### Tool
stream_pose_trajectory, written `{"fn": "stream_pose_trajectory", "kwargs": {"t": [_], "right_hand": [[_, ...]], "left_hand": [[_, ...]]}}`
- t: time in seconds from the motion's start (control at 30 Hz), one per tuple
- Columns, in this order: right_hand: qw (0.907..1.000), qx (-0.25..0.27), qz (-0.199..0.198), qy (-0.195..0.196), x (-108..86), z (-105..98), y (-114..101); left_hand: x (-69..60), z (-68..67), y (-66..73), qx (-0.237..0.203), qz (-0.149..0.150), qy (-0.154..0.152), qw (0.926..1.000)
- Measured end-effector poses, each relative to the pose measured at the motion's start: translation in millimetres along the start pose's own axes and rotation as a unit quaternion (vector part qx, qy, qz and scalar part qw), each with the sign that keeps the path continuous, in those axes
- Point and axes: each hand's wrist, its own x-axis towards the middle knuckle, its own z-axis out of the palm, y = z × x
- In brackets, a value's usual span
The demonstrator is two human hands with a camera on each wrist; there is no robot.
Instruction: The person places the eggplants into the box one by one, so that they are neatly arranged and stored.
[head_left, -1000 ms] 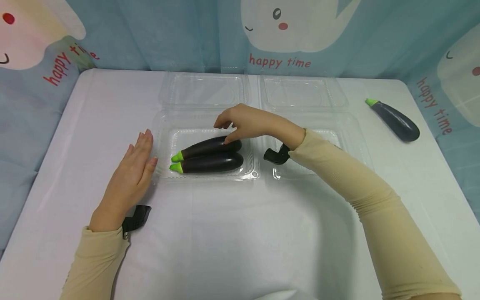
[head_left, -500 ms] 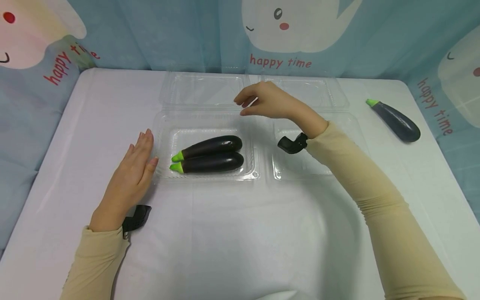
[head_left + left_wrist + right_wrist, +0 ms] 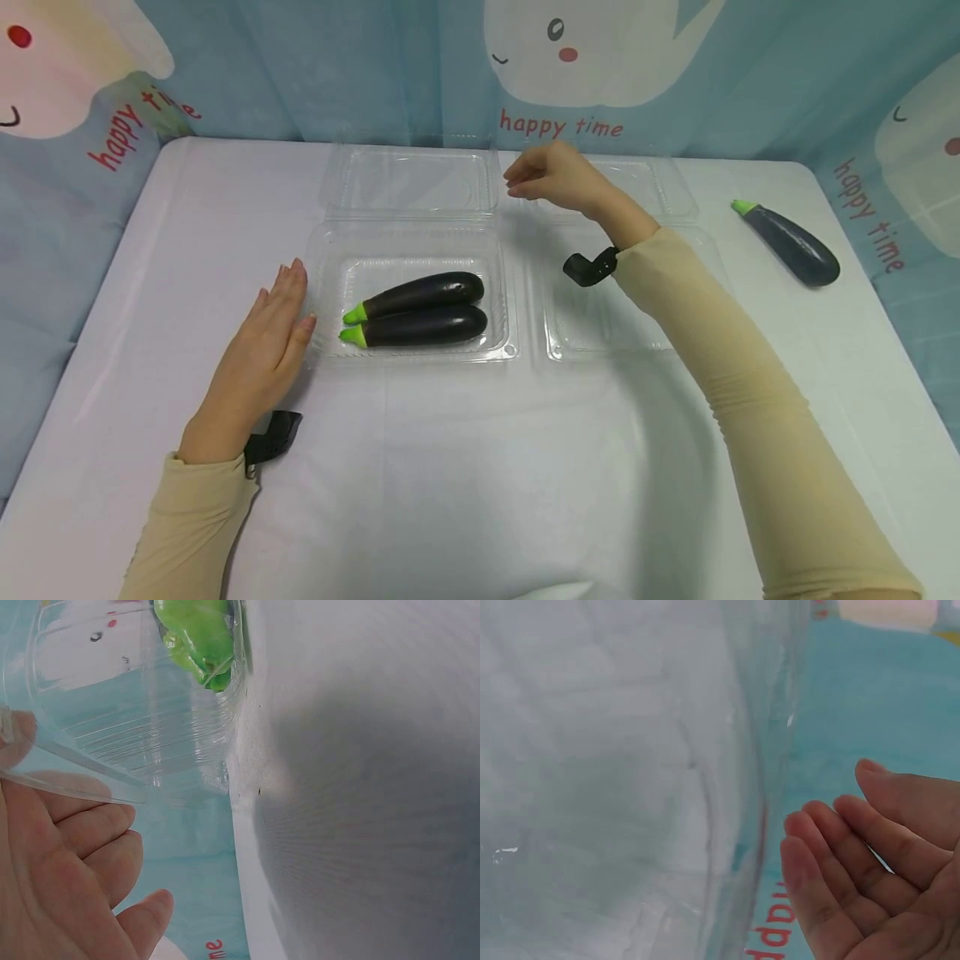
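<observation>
1. Lying side by side in the left clear container (image 3: 405, 239), two dark eggplants (image 3: 427, 326) point their green stems leftward.
2. At that container's left edge, a person's left hand (image 3: 255, 358) extends with fingers straight, gripping nothing.
3. Above the folded-back lid (image 3: 637, 183) of the right clear container (image 3: 592, 321), the right hand (image 3: 558, 175) hovers, fingers loosely bent and holding nothing.
4. Well apart, a third eggplant (image 3: 795, 246) lies near the right side of the white table (image 3: 480, 483), before a blue curtain (image 3: 375, 67) printed "happy time."

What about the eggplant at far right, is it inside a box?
No, that eggplant lies directly on the white table, apart from the nearest box.
</observation>
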Motion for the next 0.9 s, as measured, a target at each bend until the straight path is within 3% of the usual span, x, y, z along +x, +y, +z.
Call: {"fn": "stream_pose_trajectory", "kwargs": {"t": [0.3,0.9], "right_hand": [[0.9985,0.026,0.047,-0.007,15.8,2,5],[0.9927,0.077,0.093,0.007,24.3,7,4]], "left_hand": [[-0.2,0.2,0.3,0.002,0.001,0.003,1.0000],[-0.4,-0.3,0.0,-0.004,0.000,0.001,1.0000]]}}
